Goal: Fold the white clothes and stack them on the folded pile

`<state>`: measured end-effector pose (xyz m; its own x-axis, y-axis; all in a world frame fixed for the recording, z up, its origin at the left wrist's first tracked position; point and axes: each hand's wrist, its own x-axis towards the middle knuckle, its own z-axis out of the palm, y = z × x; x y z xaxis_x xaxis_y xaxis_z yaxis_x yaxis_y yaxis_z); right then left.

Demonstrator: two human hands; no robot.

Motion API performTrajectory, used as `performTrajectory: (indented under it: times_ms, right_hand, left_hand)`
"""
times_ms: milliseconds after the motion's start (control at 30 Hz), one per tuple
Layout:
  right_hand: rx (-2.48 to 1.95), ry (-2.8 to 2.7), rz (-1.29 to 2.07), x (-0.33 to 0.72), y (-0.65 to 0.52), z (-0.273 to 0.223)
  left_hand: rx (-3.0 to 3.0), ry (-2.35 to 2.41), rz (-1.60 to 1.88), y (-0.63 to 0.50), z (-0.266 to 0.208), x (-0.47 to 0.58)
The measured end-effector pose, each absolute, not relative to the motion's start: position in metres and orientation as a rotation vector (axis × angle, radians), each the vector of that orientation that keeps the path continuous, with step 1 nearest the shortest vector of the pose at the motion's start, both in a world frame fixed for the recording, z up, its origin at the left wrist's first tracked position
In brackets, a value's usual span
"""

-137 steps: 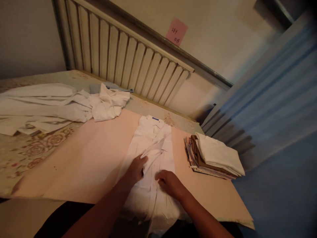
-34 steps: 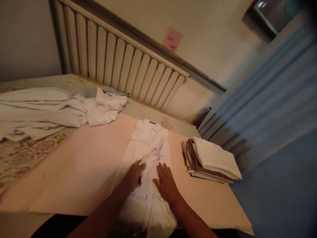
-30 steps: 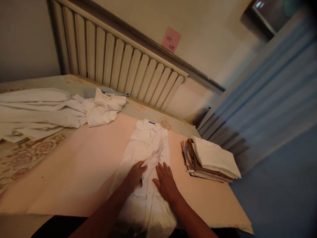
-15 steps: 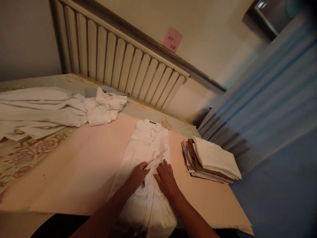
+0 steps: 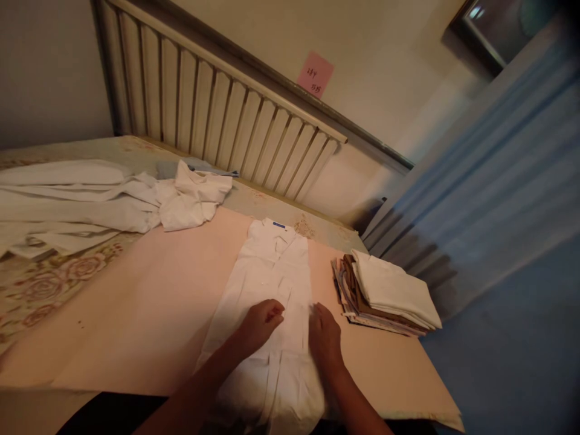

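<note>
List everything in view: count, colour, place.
Shirt: one, white, on the sheet
Label: one, blue, at its collar
Sheet: one, pink, centre
Folded stack: one, white atop brown, right
Crumpled garments: count unclear, white, left
Flat cloth: count unclear, grey-blue, behind them
Floral cover: one, pale, beneath sheet
Radiator: one, cream, behind
Note: one, pink, above radiator
Curtain: one, blue, right
Frame: one, dark, upper right
Forearms: two, below
Left hand: one, over the shirt
Right hand: one, at the shirt's right edge

Cream wall (image 5: 385, 78) is running behind the floral-covered tabletop (image 5: 49, 287); ribbed radiator (image 5: 218, 115) is lining the wall's lower part. Dark rail (image 5: 272, 69) is slanting above the radiator, pink handwritten note (image 5: 316, 74) is sitting over it. Blue curtain (image 5: 498, 157) is hanging at right, dark-framed panel (image 5: 502, 27) is showing top right. Lighting is looking warm, dim.
</note>
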<state>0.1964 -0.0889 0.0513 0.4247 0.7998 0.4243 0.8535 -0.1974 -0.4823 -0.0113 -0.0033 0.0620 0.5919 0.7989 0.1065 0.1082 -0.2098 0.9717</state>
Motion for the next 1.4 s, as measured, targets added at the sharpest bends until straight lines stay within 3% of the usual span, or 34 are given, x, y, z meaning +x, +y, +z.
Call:
performTrajectory:
  times_ms: [100, 233, 367, 533, 733, 1200, 1400]
  right_hand:
    - [-2.010, -1.314, -0.107, 0.202, -0.080, 0.057]
    - [-1.878, -1.638, -0.105, 0.183, -0.064, 0.064]
    - [-1.801, -2.053, -0.130, 0.161, -0.057, 0.047]
    - [-1.850, -2.181, -0.206, 0.158, -0.060, 0.026]
    - [-1.851, -2.178, -0.245, 0.159, -0.061, 0.027]
    - [-1.853, -2.130, -0.090, 0.156, -0.068, 0.034]
    - [-1.861, -2.092, 0.148, 0.158, -0.101, 0.034]
  left_hand:
    - [1.767, 0.875, 0.851, -0.001, 0.056, -0.008]
    - [1.835, 0.958, 0.855, 0.001, 0.051, -0.007]
    - [1.909, 1.019, 0.950, 0.003, 0.045, -0.009]
    - [2.147, 1.062, 1.068, 0.007, 0.023, -0.009]
    - [2.546, 1.023, 0.862, 0.008, 0.003, -0.014]
    - [2.677, 1.015, 0.558, -0.007, 0.024, -0.039]
    - [2.549, 1.151, 0.669, -0.052, 0.016, -0.080]
